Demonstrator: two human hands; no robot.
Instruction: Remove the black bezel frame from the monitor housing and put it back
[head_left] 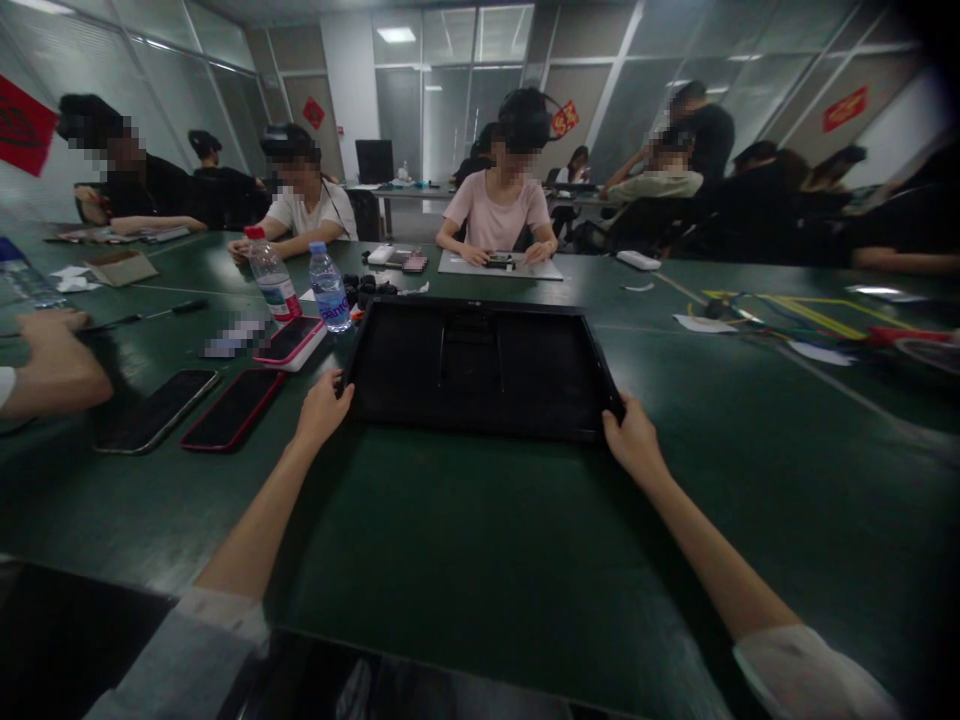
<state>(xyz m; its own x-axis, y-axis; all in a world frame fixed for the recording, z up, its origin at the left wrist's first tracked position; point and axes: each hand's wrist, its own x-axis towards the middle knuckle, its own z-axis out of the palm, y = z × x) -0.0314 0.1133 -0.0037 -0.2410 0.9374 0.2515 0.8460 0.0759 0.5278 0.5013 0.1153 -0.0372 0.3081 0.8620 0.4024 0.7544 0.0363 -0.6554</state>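
Note:
A wide black rectangular tray (pixel 397 360) with a raised rim is in front of me, over the green table. A faint frame-like shape shows in the middle of its dark inner surface. My left hand (pixel 322 408) grips its left edge, thumb on the near side. At the right edge, my right hand (pixel 632 435) holds the near corner in the same way. The fingers of both hands are partly hidden behind the rim. Whether the tray's underside touches the table, I cannot tell.
Left of the tray lie a red-edged phone (pixel 232 410), a dark phone (pixel 157 410) and a pink-edged phone (pixel 291 340). Two bottles, one red-capped (pixel 271 280), one blue-capped (pixel 328 290), stand behind. Another person's arm (pixel 52 370) rests at left. Cables (pixel 772 310) lie right.

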